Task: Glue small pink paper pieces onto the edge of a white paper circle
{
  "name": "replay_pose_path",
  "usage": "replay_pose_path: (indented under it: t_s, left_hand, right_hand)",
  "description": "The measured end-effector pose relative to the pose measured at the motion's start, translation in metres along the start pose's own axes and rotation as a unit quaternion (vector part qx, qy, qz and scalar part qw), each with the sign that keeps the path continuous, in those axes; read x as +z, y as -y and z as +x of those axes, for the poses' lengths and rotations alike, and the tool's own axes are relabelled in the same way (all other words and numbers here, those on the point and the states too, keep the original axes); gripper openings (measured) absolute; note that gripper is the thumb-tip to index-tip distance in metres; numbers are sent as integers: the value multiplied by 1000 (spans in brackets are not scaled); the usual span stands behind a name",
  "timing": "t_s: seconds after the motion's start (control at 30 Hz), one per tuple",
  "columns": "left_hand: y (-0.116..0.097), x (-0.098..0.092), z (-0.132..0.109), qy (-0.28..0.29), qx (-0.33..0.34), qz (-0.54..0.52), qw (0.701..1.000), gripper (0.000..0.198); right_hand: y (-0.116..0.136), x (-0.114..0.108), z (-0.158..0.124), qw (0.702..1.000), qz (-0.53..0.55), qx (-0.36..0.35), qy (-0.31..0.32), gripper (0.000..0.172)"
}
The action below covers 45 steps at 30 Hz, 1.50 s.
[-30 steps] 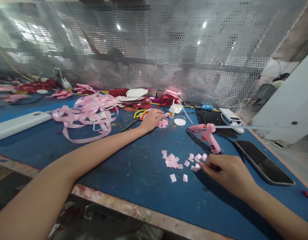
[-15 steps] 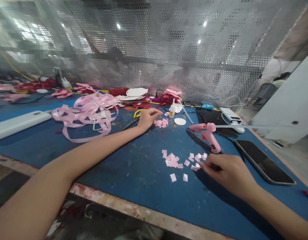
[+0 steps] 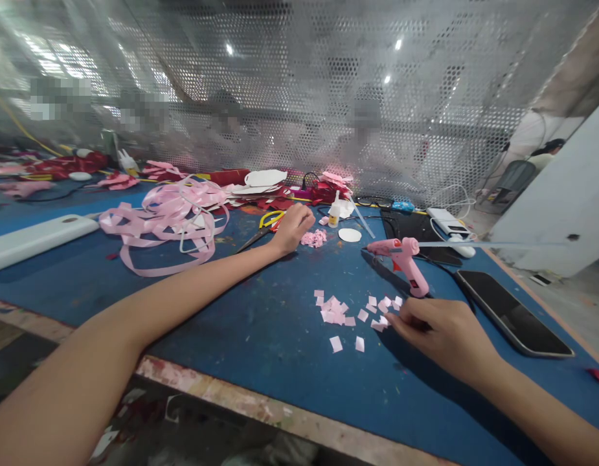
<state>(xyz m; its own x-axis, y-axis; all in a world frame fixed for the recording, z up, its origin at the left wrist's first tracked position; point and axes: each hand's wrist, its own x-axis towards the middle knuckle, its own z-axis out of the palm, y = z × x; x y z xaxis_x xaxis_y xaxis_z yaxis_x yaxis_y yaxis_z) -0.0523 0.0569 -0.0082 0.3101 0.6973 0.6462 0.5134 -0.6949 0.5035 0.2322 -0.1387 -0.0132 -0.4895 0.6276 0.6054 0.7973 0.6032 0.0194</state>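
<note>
My left hand (image 3: 292, 229) reaches far across the blue table (image 3: 260, 330), fingers curled, beside a small pink ribbon flower (image 3: 315, 239); what it holds, if anything, is hidden. My right hand (image 3: 442, 335) rests near the front, fingertips pinched on a small pink ribbon square at the edge of several scattered pink squares (image 3: 345, 314). A pink glue gun (image 3: 403, 257) stands just beyond the right hand.
A pile of pink ribbon (image 3: 166, 217) lies at the left. Yellow-handled scissors (image 3: 267, 223), a glue bottle (image 3: 334, 211) and a white disc (image 3: 350, 235) sit near the left hand. A black phone (image 3: 513, 314) and white power bank (image 3: 447, 223) lie right. A perforated screen (image 3: 299, 97) backs the table.
My left hand has drawn back slightly from the pink flower and curled its fingers. The right hand has stayed in place.
</note>
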Motion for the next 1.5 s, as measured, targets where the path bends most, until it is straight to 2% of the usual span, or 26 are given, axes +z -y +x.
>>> replay_pose_path:
  t_s: [0.13,0.2,0.37,0.5,0.7,0.83,1.0,1.23,1.4,1.5]
  left_hand:
    - [-1,4,1,27,22,-26,999,28]
    - [2,7,2,28,21,-53,998,35]
    - [2,10,0,10,-6,-124,992,49]
    - [-4,6,-3,-9,-51,-143,988,52]
    - [-6,1,-5,-68,-91,-109,988,34]
    - [-5,1,-3,-77,-94,-93,988,28]
    - [-8,1,-2,-42,-119,-103,987,35]
    - [-8,0,-5,11,-137,-51,989,30]
    - [-2,-2,-5,28,-119,26,992,28]
    - [-3,-2,0,63,-77,48,994,30]
  right_hand:
    - [1,-1,0,1000,-4,0,-2,37]
    - [2,-1,1,1000,-8,0,-3,38]
    - [1,-1,1,1000,-7,-1,2,37]
    - [0,-1,0,1000,-9,0,-2,38]
    - [0,0,0,1000,-10,-3,0,38]
    - [1,0,1,1000,-7,-5,-7,38]
    - [0,0,1,1000,-9,-5,-8,38]
    - [-1,0,0,999,3,28,-24,35]
    - [-1,-2,2,998,14,51,-39,36]
    - [-1,-2,2,998,14,55,-36,37]
